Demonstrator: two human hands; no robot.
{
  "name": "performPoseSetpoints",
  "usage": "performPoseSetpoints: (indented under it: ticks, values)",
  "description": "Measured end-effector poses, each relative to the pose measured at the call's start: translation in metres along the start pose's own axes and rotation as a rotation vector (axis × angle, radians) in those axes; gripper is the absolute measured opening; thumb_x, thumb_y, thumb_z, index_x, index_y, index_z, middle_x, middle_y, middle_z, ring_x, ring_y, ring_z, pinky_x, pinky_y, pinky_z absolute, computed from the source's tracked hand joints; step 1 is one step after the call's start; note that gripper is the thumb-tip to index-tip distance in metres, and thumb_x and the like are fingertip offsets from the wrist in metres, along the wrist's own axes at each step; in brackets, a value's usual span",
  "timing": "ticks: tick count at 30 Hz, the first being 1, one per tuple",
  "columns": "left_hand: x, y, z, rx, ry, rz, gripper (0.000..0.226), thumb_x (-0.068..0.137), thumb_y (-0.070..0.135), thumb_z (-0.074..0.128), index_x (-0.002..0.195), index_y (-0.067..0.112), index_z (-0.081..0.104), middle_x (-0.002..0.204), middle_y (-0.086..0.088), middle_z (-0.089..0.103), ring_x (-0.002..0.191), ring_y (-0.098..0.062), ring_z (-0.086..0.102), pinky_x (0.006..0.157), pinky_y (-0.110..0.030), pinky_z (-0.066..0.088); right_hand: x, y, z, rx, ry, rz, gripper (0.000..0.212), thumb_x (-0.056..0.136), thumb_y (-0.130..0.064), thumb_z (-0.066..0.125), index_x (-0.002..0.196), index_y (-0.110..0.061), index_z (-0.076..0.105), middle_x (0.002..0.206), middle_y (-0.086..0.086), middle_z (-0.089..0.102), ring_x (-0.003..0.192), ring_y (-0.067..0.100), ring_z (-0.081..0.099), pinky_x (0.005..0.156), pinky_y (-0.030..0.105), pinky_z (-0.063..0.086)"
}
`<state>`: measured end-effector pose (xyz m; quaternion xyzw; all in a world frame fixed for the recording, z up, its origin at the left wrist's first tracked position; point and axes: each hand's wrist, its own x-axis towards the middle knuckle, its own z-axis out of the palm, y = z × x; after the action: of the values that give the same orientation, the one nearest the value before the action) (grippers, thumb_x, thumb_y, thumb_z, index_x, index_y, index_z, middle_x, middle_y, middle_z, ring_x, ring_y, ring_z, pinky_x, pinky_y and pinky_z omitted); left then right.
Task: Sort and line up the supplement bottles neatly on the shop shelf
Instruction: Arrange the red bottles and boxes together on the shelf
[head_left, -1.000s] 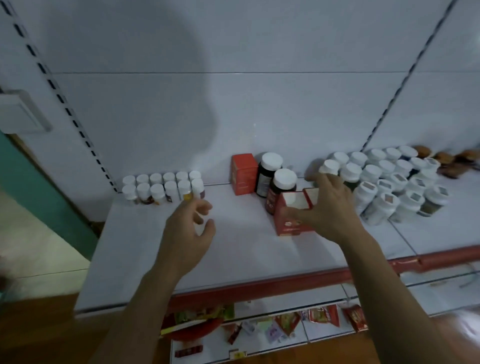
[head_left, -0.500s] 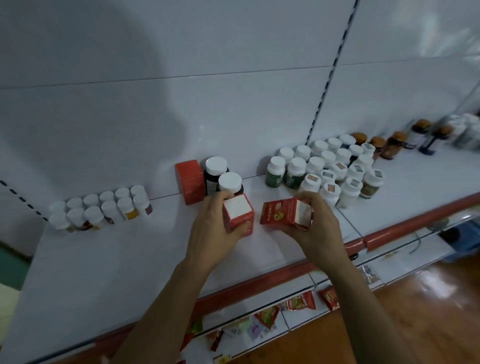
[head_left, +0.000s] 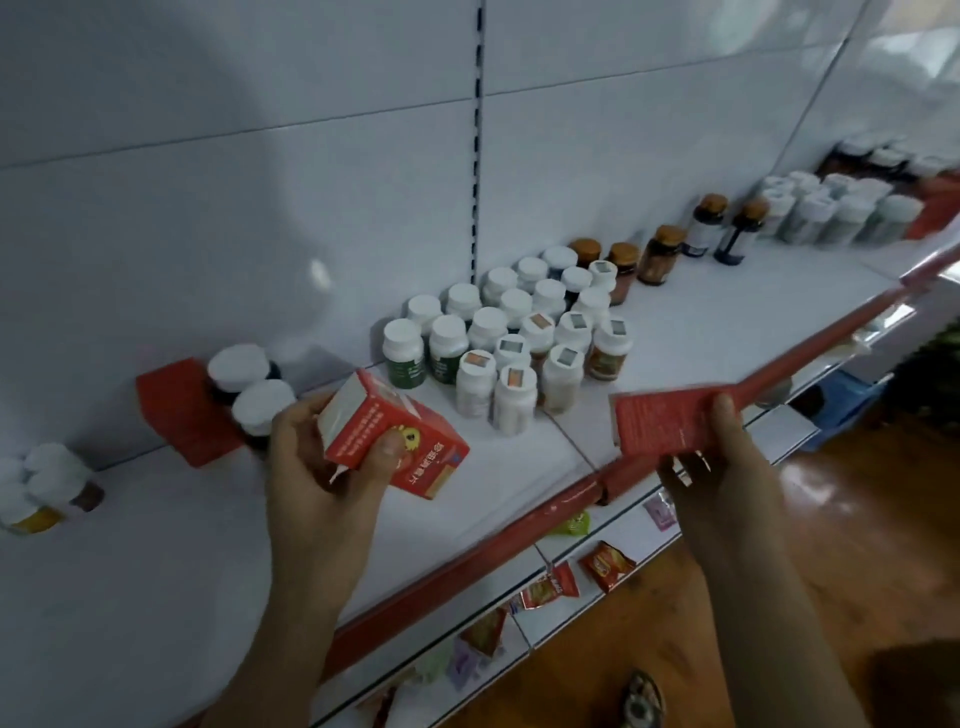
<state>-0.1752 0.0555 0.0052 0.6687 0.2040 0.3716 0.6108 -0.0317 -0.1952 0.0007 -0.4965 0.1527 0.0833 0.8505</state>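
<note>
My left hand (head_left: 317, 467) grips a red supplement box (head_left: 400, 441) tilted above the white shelf (head_left: 156, 561). My right hand (head_left: 727, 467) holds a second red box (head_left: 670, 421) over the shelf's red front edge (head_left: 467, 556). Behind my left hand stand a third red box (head_left: 176, 410) and two dark bottles with white caps (head_left: 249, 384). A cluster of several white-capped bottles (head_left: 509, 338) stands in the middle of the shelf. Small white-capped bottles (head_left: 41, 483) sit at far left.
Amber-capped brown bottles (head_left: 660, 254) and more white bottles (head_left: 831, 208) stand further right along the back panel. A lower shelf (head_left: 550, 603) holds small snack packets. Wooden floor shows at the right, with a blue object (head_left: 852, 395) beyond the shelf.
Both hands have lifted their red boxes and moved apart: the left box is now tilted, the right box carried rightwards over the front edge. The view has swung to the right.
</note>
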Motion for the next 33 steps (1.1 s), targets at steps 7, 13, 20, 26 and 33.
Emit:
performPoseSetpoints:
  ticks: [7, 13, 20, 26, 33]
  values:
    - [0.007, 0.009, 0.198, -0.097, -0.141, 0.022, 0.048, 0.076, 0.045, 0.079, 0.117, 0.034, 0.058, 0.107, 0.015, 0.071, 0.098, -0.007, 0.070, 0.074, -0.015, 0.055, 0.105, -0.100, -0.103, 0.180, 0.187, 0.000, 0.018, 0.094, -0.034, 0.067, 0.104, -0.019, 0.061, 0.109, 0.004, 0.066, 0.113, 0.023, 0.062, 0.096, 0.038, 0.050]
    - [0.001, 0.013, 0.371, -0.125, -0.259, -0.006, 0.049, 0.075, 0.048, 0.077, 0.118, 0.035, 0.058, 0.106, 0.015, 0.072, 0.097, -0.005, 0.070, 0.079, -0.022, 0.057, 0.193, -0.199, -0.186, 0.079, 0.218, -0.110, 0.046, 0.084, -0.034, 0.073, 0.122, -0.011, 0.059, 0.111, 0.008, 0.071, 0.106, 0.025, 0.070, 0.090, 0.037, 0.055]
    - [0.021, 0.010, 0.520, -0.092, -0.383, -0.053, 0.047, 0.076, 0.042, 0.076, 0.119, 0.037, 0.058, 0.105, 0.016, 0.073, 0.096, -0.006, 0.071, 0.074, -0.018, 0.057, 0.297, -0.271, -0.243, 0.080, 0.271, -0.152, 0.062, 0.073, -0.037, 0.077, 0.127, -0.011, 0.059, 0.114, 0.012, 0.073, 0.106, 0.022, 0.073, 0.088, 0.037, 0.057]
    - [0.071, -0.021, 0.645, -0.075, -0.435, -0.089, 0.049, 0.073, 0.032, 0.077, 0.118, 0.033, 0.058, 0.108, 0.008, 0.074, 0.097, -0.011, 0.072, 0.075, -0.018, 0.056, 0.419, -0.312, -0.272, 0.034, 0.330, -0.178, 0.056, 0.081, -0.032, 0.077, 0.128, -0.009, 0.058, 0.117, 0.015, 0.071, 0.107, 0.026, 0.072, 0.085, 0.036, 0.058]
    - [0.126, -0.024, 0.814, -0.078, -0.589, -0.071, 0.053, 0.074, 0.034, 0.086, 0.116, 0.030, 0.054, 0.107, 0.004, 0.072, 0.099, -0.011, 0.070, 0.074, -0.017, 0.055, 0.540, -0.400, -0.296, -0.219, 0.327, -0.312, 0.042, 0.091, -0.027, 0.073, 0.126, -0.012, 0.058, 0.113, 0.007, 0.072, 0.097, 0.018, 0.074, 0.071, 0.024, 0.059]
